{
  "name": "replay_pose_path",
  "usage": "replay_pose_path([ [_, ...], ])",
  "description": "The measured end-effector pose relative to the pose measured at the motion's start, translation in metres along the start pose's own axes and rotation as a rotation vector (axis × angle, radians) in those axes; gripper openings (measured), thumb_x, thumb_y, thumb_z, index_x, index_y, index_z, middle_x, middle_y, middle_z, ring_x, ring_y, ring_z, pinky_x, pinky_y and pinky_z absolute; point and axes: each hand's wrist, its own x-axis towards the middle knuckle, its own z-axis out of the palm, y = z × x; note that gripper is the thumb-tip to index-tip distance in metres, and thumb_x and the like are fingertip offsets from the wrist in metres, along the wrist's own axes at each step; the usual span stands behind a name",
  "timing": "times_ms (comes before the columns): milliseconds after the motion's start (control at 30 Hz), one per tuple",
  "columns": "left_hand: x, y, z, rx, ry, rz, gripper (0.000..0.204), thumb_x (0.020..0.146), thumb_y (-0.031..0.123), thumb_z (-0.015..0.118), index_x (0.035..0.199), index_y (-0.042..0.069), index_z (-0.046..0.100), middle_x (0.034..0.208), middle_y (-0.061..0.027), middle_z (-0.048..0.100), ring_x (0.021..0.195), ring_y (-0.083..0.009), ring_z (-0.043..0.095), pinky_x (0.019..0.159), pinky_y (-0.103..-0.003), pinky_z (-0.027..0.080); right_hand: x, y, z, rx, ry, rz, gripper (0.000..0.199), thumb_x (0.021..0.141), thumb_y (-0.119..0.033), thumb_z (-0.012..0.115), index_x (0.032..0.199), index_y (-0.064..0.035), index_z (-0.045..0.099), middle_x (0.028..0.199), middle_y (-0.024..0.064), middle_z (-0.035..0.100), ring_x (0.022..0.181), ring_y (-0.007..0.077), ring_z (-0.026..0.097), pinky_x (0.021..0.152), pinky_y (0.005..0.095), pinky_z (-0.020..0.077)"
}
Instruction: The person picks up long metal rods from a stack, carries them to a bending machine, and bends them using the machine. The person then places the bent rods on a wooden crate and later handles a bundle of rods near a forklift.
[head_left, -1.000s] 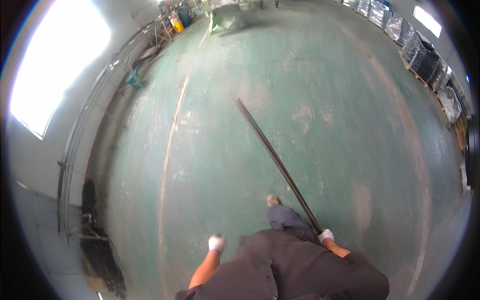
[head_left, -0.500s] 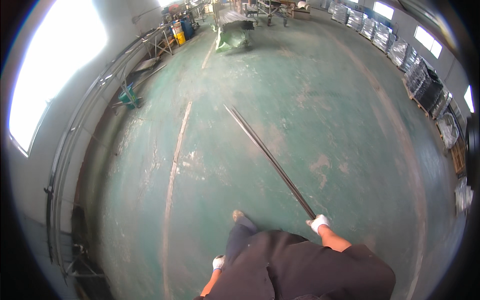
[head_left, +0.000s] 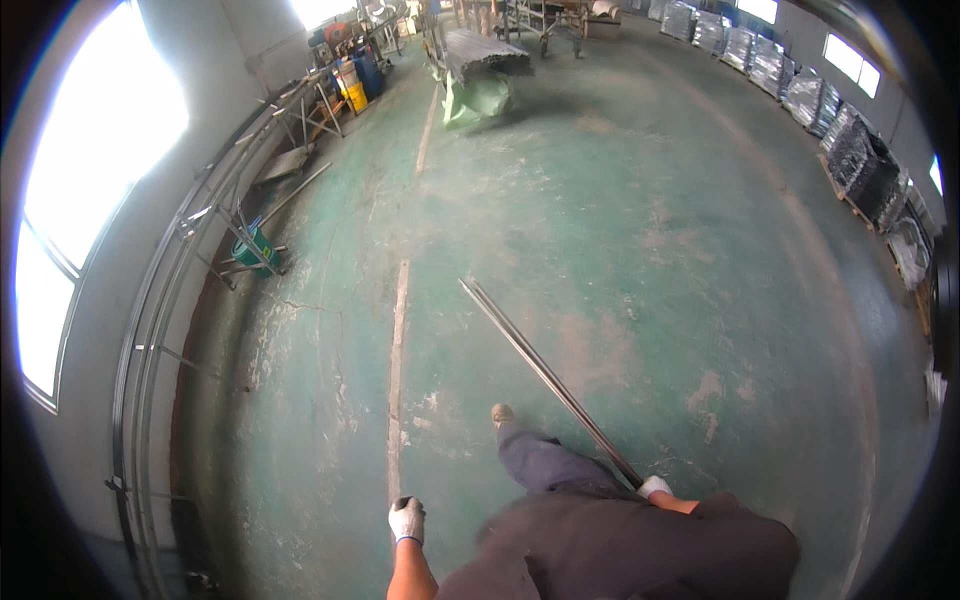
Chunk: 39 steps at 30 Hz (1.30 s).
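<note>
My right hand, in a white glove, is closed around the near end of a small bundle of long, thin metal bars. They slant forward and to the left over the green floor, with their far ends slightly apart. Part of this hand is hidden by the dark jacket. My left hand, in a white glove with dark fingertips, hangs in front of me at the left. Its fingers are curled in, and nothing shows in them. One foot is stepping forward between the hands.
Ahead stands a stack of metal lengths with a light green sheet below it. Along the left wall run a long metal rack and a green bucket. Wrapped pallet loads line the right side. A pale line marks the floor.
I have walked forward; the stack and bucket look nearer. My left hand has swung forward and up. My right hand, still gripping the bars, has dropped back toward my side.
</note>
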Motion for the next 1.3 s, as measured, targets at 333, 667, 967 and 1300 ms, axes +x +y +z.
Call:
replay_pose_path([
  [333,0.182,0.089,0.041,0.685,-0.336,0.028,0.037,0.088,0.027,0.07,0.116,0.004,0.075,0.104,-0.0156,0.078,0.099,-0.0258,0.074,0.09,-0.035,0.057,0.099,-0.394,-0.163,0.008,0.061,-0.019,0.065,0.08,-0.054,0.082,0.122,-0.0055,0.075,0.125,0.0204,0.072,0.119,0.0361,0.069,0.1,0.0434,0.056],
  [667,0.532,0.272,0.092,0.522,-0.415,-0.043,0.032,0.096,0.027,0.064,0.115,0.003,0.073,0.105,-0.0121,0.078,0.091,-0.0231,0.073,0.084,-0.036,0.057,0.198,-0.725,-0.255,-0.025,0.043,-0.034,0.063,0.083,-0.055,0.08,0.121,-0.0062,0.075,0.125,0.0188,0.073,0.115,0.0331,0.071,0.096,0.0426,0.0587],
  [967,0.81,0.596,0.145,0.297,-0.177,-0.008,0.022,0.087,0.01,0.064,0.102,-0.003,0.073,0.082,-0.0112,0.072,0.067,-0.018,0.066,0.065,-0.033,0.054,0.257,-0.879,-0.262,0.049,-0.027,0.184,0.061,0.078,-0.048,0.082,0.123,-0.008,0.075,0.127,0.0181,0.072,0.123,0.0355,0.067,0.099,0.0427,0.055],
  [1300,1.067,0.671,0.232,0.168,-0.447,-0.347,0.029,0.095,0.016,0.055,0.111,0.0,0.073,0.084,-0.0129,0.074,0.078,-0.027,0.071,0.069,-0.04,0.056,0.367,-1.195,-0.416,0.117,-0.04,0.193,0.064,0.077,-0.052,0.084,0.122,-0.0079,0.076,0.127,0.0194,0.072,0.121,0.0361,0.068,0.099,0.0433,0.0556],
])
